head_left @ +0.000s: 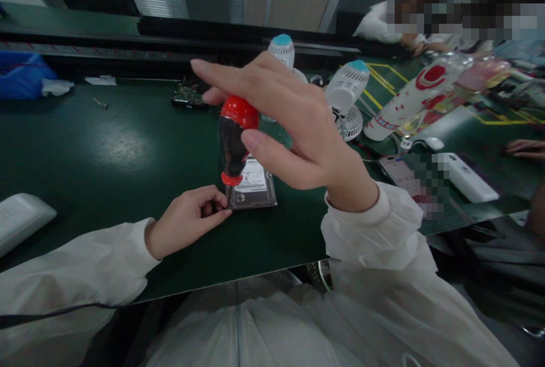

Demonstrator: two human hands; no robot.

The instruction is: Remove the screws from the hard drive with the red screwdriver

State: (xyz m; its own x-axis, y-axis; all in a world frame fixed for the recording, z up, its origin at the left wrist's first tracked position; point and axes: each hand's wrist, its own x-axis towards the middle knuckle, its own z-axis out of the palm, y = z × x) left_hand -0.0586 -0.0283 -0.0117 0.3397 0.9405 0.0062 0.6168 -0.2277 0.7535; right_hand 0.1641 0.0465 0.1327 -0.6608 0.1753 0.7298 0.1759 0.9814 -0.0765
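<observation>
A screwdriver point(233, 142) with a red and black handle stands nearly upright, its thin shaft reaching down to the near left corner of a hard drive point(259, 192). My right hand point(293, 120) is around the handle's top, thumb against the near side and the other fingers stretched over the red cap. Down at the drive's left corner, the thumb and curled fingers of my left hand point(193, 216) grip the edge, right beside the shaft's tip. The drive lies flat with its white label up; the handle and right hand hide its far part.
Behind are a circuit-board part point(187, 96), white fans point(348, 86) and a blue bin point(25, 74). A small screw-like piece point(100, 104) lies left. A white device point(25, 219) sits at the left edge. Rightward are a phone point(400, 174), a patterned bottle point(404, 97) and other people.
</observation>
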